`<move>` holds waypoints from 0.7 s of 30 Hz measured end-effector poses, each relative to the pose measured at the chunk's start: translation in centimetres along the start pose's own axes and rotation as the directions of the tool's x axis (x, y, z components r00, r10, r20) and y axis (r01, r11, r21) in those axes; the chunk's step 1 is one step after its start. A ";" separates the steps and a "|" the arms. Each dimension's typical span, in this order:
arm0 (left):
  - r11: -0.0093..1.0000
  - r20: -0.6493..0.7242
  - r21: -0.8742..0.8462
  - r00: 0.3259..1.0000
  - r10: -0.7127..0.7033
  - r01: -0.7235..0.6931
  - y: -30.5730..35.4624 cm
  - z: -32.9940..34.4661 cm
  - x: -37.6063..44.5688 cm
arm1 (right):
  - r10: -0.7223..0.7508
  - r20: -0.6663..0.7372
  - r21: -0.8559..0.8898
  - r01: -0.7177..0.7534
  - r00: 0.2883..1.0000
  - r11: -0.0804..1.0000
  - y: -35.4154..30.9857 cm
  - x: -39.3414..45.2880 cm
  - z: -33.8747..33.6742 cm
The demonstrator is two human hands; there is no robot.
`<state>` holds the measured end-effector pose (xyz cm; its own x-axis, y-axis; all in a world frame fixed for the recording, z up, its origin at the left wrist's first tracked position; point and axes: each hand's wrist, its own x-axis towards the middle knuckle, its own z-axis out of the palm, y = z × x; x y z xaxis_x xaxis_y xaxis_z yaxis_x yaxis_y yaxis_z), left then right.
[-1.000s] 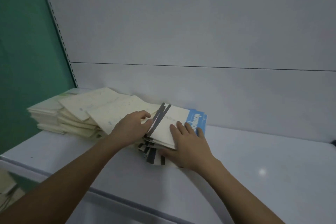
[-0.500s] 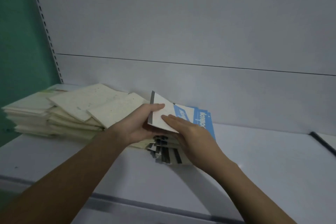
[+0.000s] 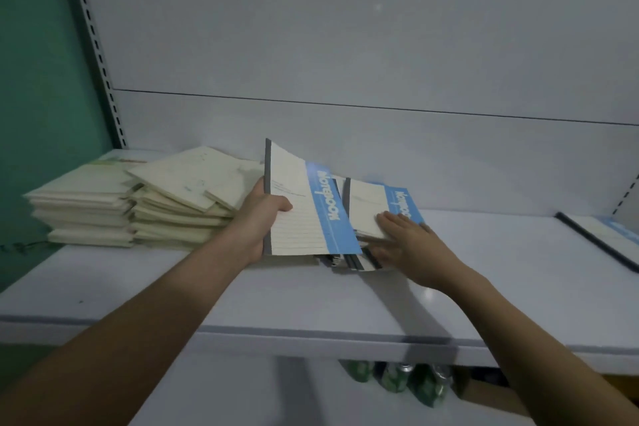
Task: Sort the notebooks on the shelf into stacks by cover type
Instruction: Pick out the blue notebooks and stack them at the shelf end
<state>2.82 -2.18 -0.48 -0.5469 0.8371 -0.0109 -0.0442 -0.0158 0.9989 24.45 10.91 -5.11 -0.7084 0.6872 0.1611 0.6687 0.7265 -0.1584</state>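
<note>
My left hand grips a white notebook with a blue band and grey spine by its left edge, tilted up above the pile. A second blue-band notebook lies to its right on a small pile of striped notebooks. My right hand holds the near edge of that pile, fingers on top of the second notebook and thumb under it. Two stacks of cream-covered notebooks sit to the left on the shelf.
A green wall panel and a slotted upright bound the shelf's left end. Another flat notebook with a dark spine lies at the far right. Green cans stand on the level below the shelf.
My left hand has lifted the top blue-band notebook up and left off the pile, uncovering a second one. My right hand has shifted right onto that second notebook.
</note>
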 end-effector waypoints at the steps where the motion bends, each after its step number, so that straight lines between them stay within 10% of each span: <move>1: 0.998 0.000 0.047 0.999 0.038 -0.038 0.0 0.0 0.1 | 0.018 -0.011 0.005 -0.018 1.000 1.000 -0.4 -0.3 -0.4; 7: 0.995 0.022 0.092 0.999 0.038 -0.040 0.0 -0.6 -0.3 | 0.134 -0.044 0.026 -0.133 0.990 0.991 -0.2 -1.0 -1.2; 14: 1.000 0.047 0.011 0.999 -0.011 0.010 0.1 0.0 -0.5 | 0.218 -0.473 0.519 0.071 0.854 0.852 -0.7 -0.8 -2.9; 21: 0.919 0.146 -0.269 0.955 -0.258 0.290 -0.8 2.6 -0.8 | -0.326 -0.329 0.227 0.409 0.887 0.884 -5.1 -2.7 0.1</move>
<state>5.49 -1.37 -1.11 -0.3885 0.8835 -0.2618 -0.4240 0.0808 0.9020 22.87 5.35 -4.84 -0.7716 0.3740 0.5145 0.2503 0.9222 -0.2950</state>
